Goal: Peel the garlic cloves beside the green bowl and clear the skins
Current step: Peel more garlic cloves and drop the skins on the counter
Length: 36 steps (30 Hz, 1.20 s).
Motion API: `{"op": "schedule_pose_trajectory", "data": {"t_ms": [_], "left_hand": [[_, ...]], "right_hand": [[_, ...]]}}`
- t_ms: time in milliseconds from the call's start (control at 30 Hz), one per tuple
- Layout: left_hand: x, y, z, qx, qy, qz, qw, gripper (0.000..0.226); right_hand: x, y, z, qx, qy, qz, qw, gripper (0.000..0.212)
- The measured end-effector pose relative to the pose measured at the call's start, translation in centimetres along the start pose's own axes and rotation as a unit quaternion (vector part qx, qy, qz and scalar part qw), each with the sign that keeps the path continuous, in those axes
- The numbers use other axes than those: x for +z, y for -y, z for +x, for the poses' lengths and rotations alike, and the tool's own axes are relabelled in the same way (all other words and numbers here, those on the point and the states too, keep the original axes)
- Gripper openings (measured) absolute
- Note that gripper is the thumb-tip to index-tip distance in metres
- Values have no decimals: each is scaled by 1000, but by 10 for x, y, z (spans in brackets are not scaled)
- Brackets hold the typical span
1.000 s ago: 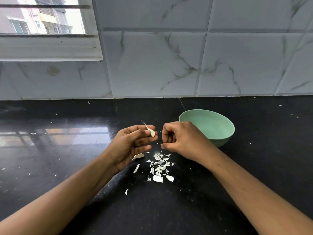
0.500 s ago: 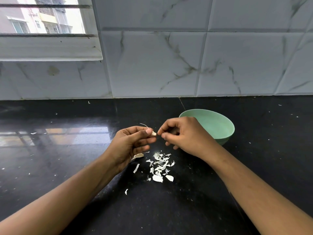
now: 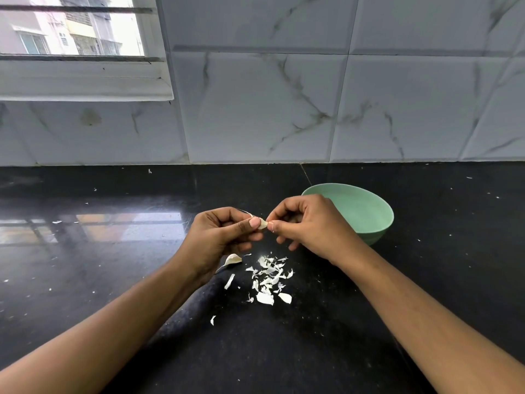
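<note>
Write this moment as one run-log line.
left hand, right hand: pinch small white garlic clove | white papery skins: on glossy black counter

Glossy countertop [image 3: 85, 265]; perhaps plastic bowl [image 3: 366, 214]

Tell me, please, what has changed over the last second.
The right hand rose from just above the skins to the clove and now pinches its end. The left hand kept holding the clove. The bowl and skins stayed put.

single head-worn view, forward and down, close over the black counter [image 3: 369, 322] toward the tiled wall [image 3: 284, 95]
</note>
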<state>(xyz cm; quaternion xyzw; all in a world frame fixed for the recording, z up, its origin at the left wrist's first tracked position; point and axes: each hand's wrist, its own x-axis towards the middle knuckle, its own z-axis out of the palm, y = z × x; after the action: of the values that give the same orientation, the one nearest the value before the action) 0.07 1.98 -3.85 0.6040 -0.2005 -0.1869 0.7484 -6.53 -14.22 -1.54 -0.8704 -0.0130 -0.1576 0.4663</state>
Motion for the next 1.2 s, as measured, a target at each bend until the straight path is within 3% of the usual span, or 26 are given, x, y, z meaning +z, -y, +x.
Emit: {"op": "schedule_pose_trajectory", "data": {"t_ms": [200,567,833,1100,1200], "left_hand": [[0,-1,-2,20,15,25,999,15],[3,-1,-4,40,35,63,997,14],[3,-1,-6,71,52,130,988,15],[3,-2,-6,69,59,122,988,16],[3,-2,-7,47,69,107,991,17]], "right_hand": [[-4,1,2,53,62,97,992,3],[-15,5,-1,21,130,-3,991,5],[-5,3,-2,-26,61,-137,988,12],[4,0,-2,-19,-4,-127,992,22],[2,-1,0,-23,-64,-123,990,14]]}}
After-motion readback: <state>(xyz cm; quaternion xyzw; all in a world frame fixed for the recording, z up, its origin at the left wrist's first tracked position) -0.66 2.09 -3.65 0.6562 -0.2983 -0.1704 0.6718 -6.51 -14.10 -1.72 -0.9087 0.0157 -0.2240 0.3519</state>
